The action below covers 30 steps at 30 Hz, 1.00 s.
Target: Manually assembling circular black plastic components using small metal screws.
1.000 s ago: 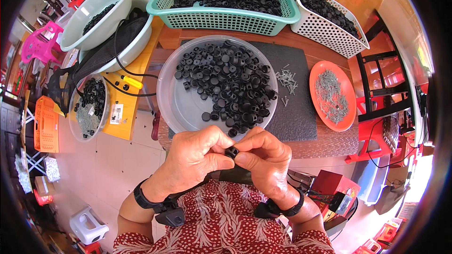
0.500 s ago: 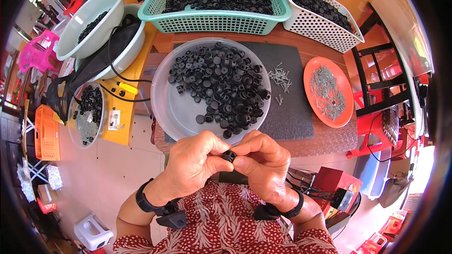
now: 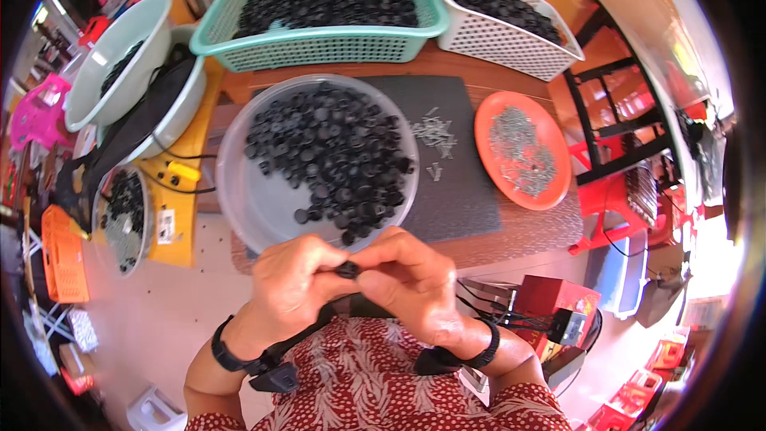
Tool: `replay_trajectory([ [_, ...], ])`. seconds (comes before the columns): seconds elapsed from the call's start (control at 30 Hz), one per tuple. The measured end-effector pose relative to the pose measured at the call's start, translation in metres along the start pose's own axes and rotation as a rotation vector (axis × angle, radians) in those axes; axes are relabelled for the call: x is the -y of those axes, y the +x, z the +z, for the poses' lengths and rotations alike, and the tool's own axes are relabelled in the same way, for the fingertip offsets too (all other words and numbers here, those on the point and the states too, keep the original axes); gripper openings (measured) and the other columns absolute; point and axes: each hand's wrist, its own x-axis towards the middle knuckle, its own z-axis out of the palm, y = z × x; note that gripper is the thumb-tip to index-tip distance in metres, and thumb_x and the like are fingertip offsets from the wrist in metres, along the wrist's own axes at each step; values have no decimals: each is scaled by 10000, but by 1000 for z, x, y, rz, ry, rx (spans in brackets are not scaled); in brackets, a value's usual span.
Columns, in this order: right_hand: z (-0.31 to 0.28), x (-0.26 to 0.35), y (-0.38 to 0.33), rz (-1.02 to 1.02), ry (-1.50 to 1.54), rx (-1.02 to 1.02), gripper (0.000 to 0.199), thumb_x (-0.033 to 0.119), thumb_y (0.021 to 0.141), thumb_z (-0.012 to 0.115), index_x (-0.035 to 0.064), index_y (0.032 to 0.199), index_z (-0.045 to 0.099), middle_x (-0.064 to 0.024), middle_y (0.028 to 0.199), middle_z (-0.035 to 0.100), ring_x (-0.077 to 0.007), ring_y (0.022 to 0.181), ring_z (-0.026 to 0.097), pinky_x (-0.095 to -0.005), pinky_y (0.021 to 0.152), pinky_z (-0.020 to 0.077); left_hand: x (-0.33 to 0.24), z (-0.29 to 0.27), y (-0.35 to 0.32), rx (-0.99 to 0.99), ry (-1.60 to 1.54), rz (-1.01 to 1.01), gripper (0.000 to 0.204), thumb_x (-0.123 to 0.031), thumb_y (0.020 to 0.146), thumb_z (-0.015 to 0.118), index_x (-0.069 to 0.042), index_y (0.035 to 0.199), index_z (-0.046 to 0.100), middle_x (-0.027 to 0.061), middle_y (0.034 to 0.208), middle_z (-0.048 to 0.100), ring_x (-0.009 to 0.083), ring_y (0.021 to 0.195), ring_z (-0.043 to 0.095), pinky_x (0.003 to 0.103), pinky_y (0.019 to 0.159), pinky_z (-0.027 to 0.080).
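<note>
Both my hands meet just below the near rim of a translucent round basin, in front of my body. Between their fingertips is a small black plastic piece, mostly covered by the fingers. My left hand pinches it from the left, thumb and index finger closed. From the right, my right hand presses thumb and index finger against it. Many round black plastic pieces like it are heaped in the basin. Whether a metal pin is in the held piece, I cannot tell.
Small metal pins or screws lie on a dark mat; more fill an orange plate. Behind are a teal basket and a white basket of black pieces. Pale green basins stand left, near a yellow-handled tool.
The whole scene has shifted left in the picture as the view turned. My hands keep the black piece pinched between them, with only slight shifts of the fingers.
</note>
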Motion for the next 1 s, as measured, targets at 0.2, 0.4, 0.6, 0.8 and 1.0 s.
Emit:
replay_trajectory([
  [0.2, -9, 14, 12, 111, 4, 81, 231, 38, 792, 657, -7, 991, 550, -45, 859, 521, -85, 720, 515, -223, 631, 434, -9, 5, 2, -59, -49, -227, 267, -44, 658, 752, -5, 860, 583, 60, 655, 577, 137, 532, 557, 265, 496, 445],
  [0.4, -10, 21, 21, 238, 183, -39, 195, 56, 805, 653, -22, 945, 541, -32, 802, 566, -47, 707, 520, -203, 602, 438, -13, 19, 7, -107, -201, -369, 323, 34, 706, 691, 11, 1001, 562, 55, 749, 609, 103, 653, 578, 243, 598, 481],
  [0.6, -24, 32, 41, 202, -74, -134, 148, 88, 850, 601, -17, 938, 545, -13, 807, 575, -58, 723, 517, -214, 634, 447, -12, 10, 10, -107, -328, -431, 417, 41, 763, 623, 23, 1156, 485, 78, 870, 615, 120, 781, 581, 252, 743, 451],
  [0.8, -99, 46, 135, -245, -658, -285, 162, 151, 822, 589, -7, 790, 583, -28, 701, 554, -105, 648, 492, -265, 582, 423, 10, -23, -16, -295, -71, -480, 278, -17, 812, 588, 27, 1081, 536, 76, 865, 608, 114, 805, 558, 243, 745, 440],
  [1.0, -251, 73, 247, -317, -1205, -559, 255, 245, 765, 641, -10, 768, 640, -68, 628, 599, -121, 596, 532, -292, 562, 440, 30, -35, -17, -284, 51, -402, 211, 4, 790, 610, 14, 999, 588, 59, 831, 623, 107, 752, 571, 235, 686, 460],
])
